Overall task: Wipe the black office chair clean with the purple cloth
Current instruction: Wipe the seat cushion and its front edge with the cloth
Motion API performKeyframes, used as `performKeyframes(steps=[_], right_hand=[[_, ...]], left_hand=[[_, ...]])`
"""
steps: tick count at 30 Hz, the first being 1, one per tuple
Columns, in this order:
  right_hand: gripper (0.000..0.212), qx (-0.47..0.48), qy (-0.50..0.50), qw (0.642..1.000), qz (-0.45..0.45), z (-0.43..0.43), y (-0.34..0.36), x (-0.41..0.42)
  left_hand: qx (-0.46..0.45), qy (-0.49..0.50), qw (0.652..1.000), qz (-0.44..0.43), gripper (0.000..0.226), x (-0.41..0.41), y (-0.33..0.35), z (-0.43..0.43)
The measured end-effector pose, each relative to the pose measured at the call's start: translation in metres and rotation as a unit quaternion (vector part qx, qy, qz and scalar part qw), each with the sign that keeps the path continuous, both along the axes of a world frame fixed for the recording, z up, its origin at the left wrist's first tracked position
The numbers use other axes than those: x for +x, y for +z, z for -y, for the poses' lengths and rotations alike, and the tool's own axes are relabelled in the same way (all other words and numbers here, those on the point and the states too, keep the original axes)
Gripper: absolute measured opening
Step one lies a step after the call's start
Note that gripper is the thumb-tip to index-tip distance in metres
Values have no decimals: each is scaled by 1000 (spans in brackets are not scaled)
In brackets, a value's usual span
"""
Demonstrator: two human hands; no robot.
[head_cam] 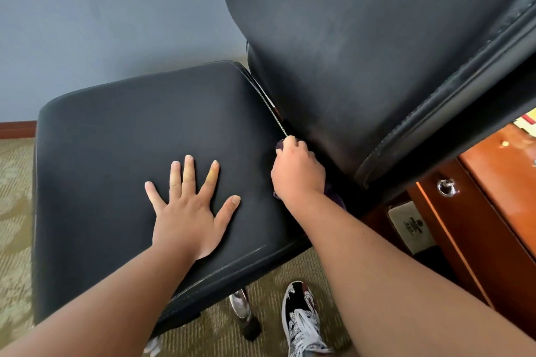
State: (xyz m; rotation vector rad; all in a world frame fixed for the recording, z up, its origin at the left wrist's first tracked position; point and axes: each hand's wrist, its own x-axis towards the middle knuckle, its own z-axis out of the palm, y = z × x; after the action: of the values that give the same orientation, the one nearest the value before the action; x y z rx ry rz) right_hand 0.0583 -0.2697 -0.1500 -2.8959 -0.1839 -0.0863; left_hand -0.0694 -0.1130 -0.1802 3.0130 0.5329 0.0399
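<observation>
Now: right hand point(297, 171) fisted round purple cloth point(280, 144), wadded at the seat-back crease | left hand point(188, 211) flat, fingers spread, pressing seat of black office chair point(116, 136) | cloth looks soft, light, best gripped bunched; chair likely rolls unless braced.

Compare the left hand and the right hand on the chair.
The left hand lies flat and spread; the right hand is curled. The left hand holds nothing; the right hand grips the purple cloth. The left hand rests on the seat; the right hand sits at the crease below the backrest. Both are on the black office chair.
</observation>
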Motion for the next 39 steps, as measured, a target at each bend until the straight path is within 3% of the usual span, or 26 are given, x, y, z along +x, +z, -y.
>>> performKeyframes(steps=[7,11,15,20,25,33,39], right_hand=[[33,-50,-11,999,-11,45,6,-48],[44,-134,-11,991,28,48,8,-71],[56,-65,14,997,-37,45,0,-77],[61,-12,-22,999,-34,25,-2,-64],[58,25,6,999,-40,4,-1,-28],[54,-10,124,992,-13,39,3,-31],[52,-21,123,992,-12,62,0,-60]], left_hand=[[6,4,1000,2,79,2,2,6],[3,1,1000,6,80,0,2,3],[2,-4,1000,8,79,0,1,0],[-8,-8,1000,18,78,0,0,-2],[-9,-6,1000,20,77,1,-2,-2],[-1,11,1000,15,77,3,-1,7],[-8,8,1000,9,79,1,2,5]])
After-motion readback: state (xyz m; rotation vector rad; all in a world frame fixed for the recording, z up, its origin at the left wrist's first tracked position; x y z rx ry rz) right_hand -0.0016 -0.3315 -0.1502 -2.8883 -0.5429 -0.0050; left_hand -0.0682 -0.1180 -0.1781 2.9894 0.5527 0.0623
